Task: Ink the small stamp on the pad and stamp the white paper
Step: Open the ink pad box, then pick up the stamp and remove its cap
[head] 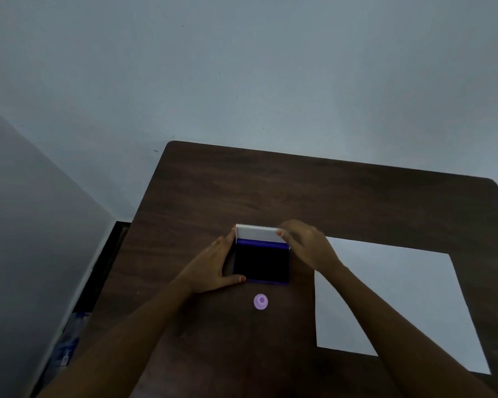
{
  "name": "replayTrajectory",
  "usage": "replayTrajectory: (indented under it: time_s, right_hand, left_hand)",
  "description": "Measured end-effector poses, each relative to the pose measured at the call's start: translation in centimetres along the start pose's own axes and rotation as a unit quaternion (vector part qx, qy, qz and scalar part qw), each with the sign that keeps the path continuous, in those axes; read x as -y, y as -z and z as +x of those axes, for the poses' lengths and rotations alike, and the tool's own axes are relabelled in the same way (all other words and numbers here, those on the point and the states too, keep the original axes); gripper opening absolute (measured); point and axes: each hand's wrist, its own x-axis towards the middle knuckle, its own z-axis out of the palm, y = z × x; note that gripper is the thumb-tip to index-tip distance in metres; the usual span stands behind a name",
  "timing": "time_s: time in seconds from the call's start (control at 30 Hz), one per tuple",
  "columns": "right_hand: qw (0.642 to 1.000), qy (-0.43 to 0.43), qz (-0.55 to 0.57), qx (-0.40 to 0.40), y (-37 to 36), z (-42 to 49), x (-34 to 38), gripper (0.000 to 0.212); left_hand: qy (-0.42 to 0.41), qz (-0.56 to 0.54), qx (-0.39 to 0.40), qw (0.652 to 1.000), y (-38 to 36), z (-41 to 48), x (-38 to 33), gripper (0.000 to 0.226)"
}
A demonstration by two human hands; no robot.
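An ink pad (261, 265) with a purple case and a dark inked surface lies open in the middle of the brown table (314, 196). Its white lid (258, 233) stands raised at the far edge. My left hand (210, 268) grips the pad's left side, thumb at the near left corner. My right hand (308, 245) pinches the lid's right corner. A small round pink stamp (260, 301) stands on the table just in front of the pad, untouched. The white paper (400, 297) lies flat to the right, partly under my right forearm.
The table stands against a pale wall, with its left edge beside a grey panel (35, 239). A dark gap with some bottles (69, 340) shows low on the left, between the panel and the table.
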Motion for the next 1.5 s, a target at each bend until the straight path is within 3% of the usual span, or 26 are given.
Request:
replayTrajectory:
  time_s: [0.23,0.37,0.53,0.93,1.23,1.37,1.5]
  right_hand:
    - [0.991,-0.079,0.014,-0.109,-1.3,3.7,-0.5,0.019]
    - [0.984,-0.125,-0.019,-0.123,-2.4,4.8,-1.3,0.019]
    - [0.977,-0.167,-0.047,-0.126,-3.4,5.3,-2.3,0.016]
    - [0.974,-0.131,-0.069,-0.175,-2.9,4.2,-0.6,0.018]
    - [0.994,-0.021,-0.067,-0.081,-3.0,-1.2,2.6,0.017]
    - [0.996,0.062,-0.067,0.003,-4.0,-4.6,4.2,0.019]
    - [0.995,0.07,-0.071,0.029,-5.1,-7.2,4.5,0.027]
  left_hand:
    - [-0.025,0.033,-0.018,0.999,-0.2,0.0,0.1,0.104]
    - [-0.051,0.122,-0.008,0.991,-0.6,0.0,0.6,0.094]
    - [-0.051,0.124,0.006,0.991,-0.7,0.2,0.9,0.091]
    - [-0.049,0.127,-0.007,0.991,-0.8,0.0,0.5,0.091]
    - [-0.008,0.095,-0.017,0.995,-1.0,-1.3,-0.8,0.084]
    - [0.01,0.099,-0.134,0.986,-2.0,-3.6,-2.7,0.063]
    - [0.024,0.117,-0.214,0.969,-4.2,-6.0,-4.8,0.041]
